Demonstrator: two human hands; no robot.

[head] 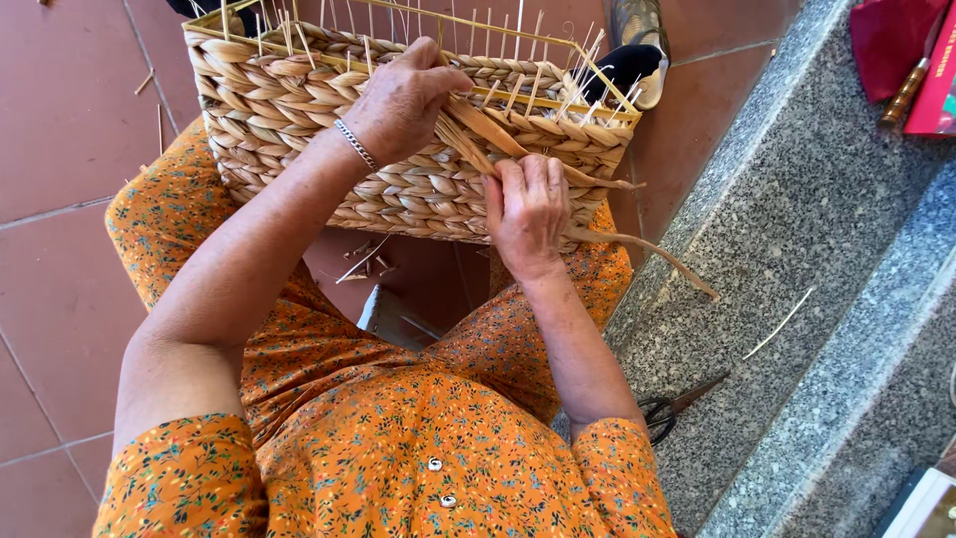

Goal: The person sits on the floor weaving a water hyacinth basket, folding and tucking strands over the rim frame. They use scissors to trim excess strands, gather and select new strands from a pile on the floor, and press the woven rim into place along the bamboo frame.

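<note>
A home porch used for handcraft is suggested by the terracotta floor tiles (60, 120), granite step (797, 199) and scattered straw scraps (363, 261).

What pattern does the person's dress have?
The dress is orange with small flowers, seen best in the head view.

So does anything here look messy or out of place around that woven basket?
A little. Short straw offcuts lie scattered on the red tiled floor under the rectangular woven straw basket, and black-handled scissors lie on the grey speckled stone step with one loose pale stalk. The basket itself looks undamaged, just unfinished.
</note>
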